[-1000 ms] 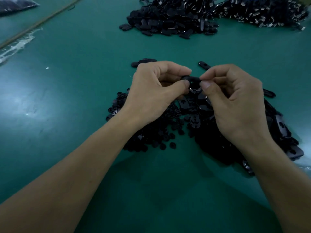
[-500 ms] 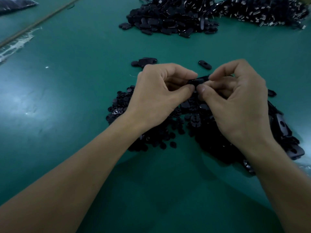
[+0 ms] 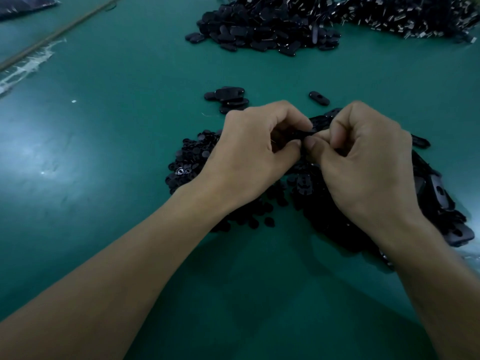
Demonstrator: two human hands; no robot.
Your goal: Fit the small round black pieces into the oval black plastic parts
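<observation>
Head view: left hand (image 3: 254, 154) and right hand (image 3: 363, 165) pinch one oval black part (image 3: 309, 129) between curled fingers. Light, stiff plastic, probably slick; best gripped by its edges.

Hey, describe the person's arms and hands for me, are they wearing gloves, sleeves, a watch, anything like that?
No gloves: the left hand and the right hand are bare. Both forearms are bare too, with no sleeve in view up to the frame's edge. No watch, ring or bracelet shows on the wrists or the visible fingers.
</observation>
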